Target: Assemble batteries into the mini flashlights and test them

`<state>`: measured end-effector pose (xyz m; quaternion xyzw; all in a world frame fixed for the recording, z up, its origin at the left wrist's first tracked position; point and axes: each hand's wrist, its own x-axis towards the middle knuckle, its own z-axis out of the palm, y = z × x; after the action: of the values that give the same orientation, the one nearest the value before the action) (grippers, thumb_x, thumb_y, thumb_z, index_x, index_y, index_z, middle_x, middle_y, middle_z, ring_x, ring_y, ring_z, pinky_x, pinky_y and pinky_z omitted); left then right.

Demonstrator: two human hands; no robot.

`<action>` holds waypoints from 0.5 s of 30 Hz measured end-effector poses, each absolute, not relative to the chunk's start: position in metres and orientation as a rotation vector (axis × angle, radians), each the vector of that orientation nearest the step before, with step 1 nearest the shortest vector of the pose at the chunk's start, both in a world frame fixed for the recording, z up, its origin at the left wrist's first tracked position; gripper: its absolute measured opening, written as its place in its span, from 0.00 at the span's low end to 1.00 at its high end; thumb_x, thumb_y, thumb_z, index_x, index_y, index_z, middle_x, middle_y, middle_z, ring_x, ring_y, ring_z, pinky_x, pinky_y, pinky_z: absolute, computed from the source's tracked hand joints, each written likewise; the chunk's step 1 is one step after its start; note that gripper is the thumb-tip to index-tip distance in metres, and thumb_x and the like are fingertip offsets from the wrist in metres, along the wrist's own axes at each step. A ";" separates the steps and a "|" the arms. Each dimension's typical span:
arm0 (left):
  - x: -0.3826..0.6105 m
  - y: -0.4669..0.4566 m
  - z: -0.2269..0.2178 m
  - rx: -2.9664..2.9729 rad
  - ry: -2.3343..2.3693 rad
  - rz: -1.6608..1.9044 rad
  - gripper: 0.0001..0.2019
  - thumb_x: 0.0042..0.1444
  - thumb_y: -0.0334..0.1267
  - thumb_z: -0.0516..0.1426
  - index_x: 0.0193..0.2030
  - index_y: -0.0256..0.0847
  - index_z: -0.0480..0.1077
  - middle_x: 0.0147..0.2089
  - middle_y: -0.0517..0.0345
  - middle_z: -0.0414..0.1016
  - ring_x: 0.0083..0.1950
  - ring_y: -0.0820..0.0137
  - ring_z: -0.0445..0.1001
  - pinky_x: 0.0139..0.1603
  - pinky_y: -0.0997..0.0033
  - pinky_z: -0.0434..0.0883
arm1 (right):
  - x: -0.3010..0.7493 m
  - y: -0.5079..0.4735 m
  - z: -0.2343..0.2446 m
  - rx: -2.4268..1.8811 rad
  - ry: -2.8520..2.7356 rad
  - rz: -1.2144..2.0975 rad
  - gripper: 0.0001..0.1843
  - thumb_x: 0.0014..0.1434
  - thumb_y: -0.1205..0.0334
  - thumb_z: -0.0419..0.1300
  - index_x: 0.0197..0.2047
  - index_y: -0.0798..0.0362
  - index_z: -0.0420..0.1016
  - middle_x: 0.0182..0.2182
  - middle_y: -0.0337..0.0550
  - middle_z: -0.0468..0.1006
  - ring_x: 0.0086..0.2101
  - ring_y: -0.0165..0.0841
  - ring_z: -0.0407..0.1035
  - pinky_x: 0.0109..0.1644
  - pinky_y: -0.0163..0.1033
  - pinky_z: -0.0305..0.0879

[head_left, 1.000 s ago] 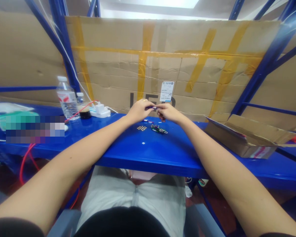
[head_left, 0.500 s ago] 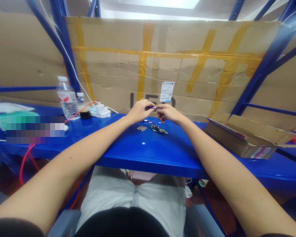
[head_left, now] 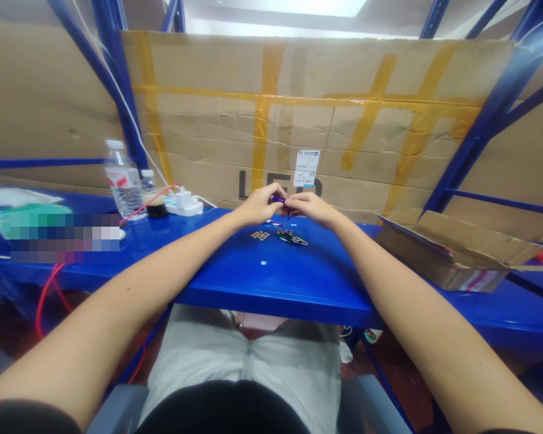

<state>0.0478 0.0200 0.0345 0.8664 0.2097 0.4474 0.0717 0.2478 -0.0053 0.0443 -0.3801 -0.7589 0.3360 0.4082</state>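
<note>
Above the far part of the blue table (head_left: 253, 271), my left hand (head_left: 257, 204) is closed on a small, shiny purple piece (head_left: 278, 199). My right hand (head_left: 311, 208) meets it from the other side, its fingers pinched at the purple piece's right end. A short purple bit points down below the fingertips. The piece's exact kind is too small to make out. Under my hands lie a slim purple and silver item (head_left: 273, 223), a cluster of small round brownish discs (head_left: 260, 235) and a heap of green and silver metal pieces (head_left: 292, 237).
A water bottle (head_left: 123, 181), a small bottle of dark liquid (head_left: 154, 196) and a white power strip (head_left: 187, 207) with cables stand at the left. An open cardboard box (head_left: 438, 253) sits at the right. A large taped cardboard sheet (head_left: 208, 132) rises behind the table.
Both hands have shifted slightly on the purple piece, and my right fingers have straightened and come closer to my left. A purple bit now shows below the fingertips.
</note>
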 end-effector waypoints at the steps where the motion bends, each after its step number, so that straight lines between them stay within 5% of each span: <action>1: 0.048 0.020 0.035 2.636 0.621 1.348 0.05 0.59 0.29 0.58 0.42 0.38 0.72 0.43 0.53 0.78 0.46 0.66 0.75 0.50 0.61 0.72 | 0.248 -0.004 0.043 -0.936 -1.908 0.849 0.12 0.59 0.57 0.65 0.33 0.58 0.79 0.32 0.48 0.82 0.34 0.31 0.74 0.42 0.37 0.70; 15: 0.051 0.026 0.040 2.374 0.416 1.391 0.10 0.49 0.31 0.65 0.40 0.38 0.80 0.41 0.50 0.79 0.46 0.63 0.75 0.53 0.57 0.70 | 0.241 -0.003 0.040 -0.788 -1.794 1.047 0.09 0.51 0.60 0.67 0.27 0.54 0.73 0.18 0.34 0.64 0.22 0.29 0.66 0.32 0.38 0.69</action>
<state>0.0510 0.0258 0.0399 0.8395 0.1470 0.4918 0.1784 0.2408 -0.0031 0.0396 -0.3179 -0.7237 0.4224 0.4437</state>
